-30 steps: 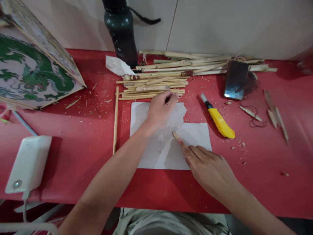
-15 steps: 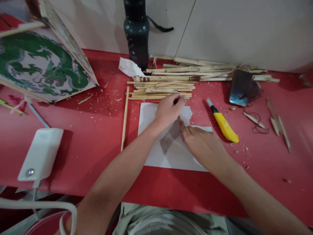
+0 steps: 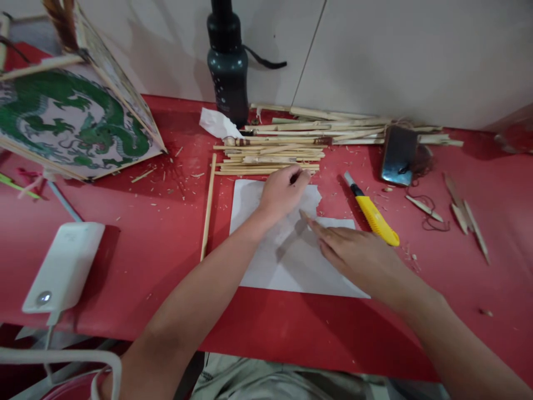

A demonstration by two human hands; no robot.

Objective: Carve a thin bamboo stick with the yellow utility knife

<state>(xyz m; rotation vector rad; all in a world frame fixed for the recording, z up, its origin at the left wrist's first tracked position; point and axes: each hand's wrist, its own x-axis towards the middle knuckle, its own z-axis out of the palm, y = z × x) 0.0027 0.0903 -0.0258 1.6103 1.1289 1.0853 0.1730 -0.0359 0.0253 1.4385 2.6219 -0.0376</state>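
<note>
Right hand (image 3: pixel 353 251) pinches a pointed stick (image 3: pixel 303 214) over the paper (image 3: pixel 266 272), on the near side of the bamboo strips (image 3: pixel 266 159); I can't tell the curled left hand's (image 3: pixel 283 193) grip. Pressing hard could tear the paper.

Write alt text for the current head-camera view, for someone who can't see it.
A person's bare right hand holds a small pointed wooden piece over white paper on a red table, with the left hand over the paper's far part. Beyond lie thin tan wooden sticks; to the right, a yellow-handled utility knife.
</note>
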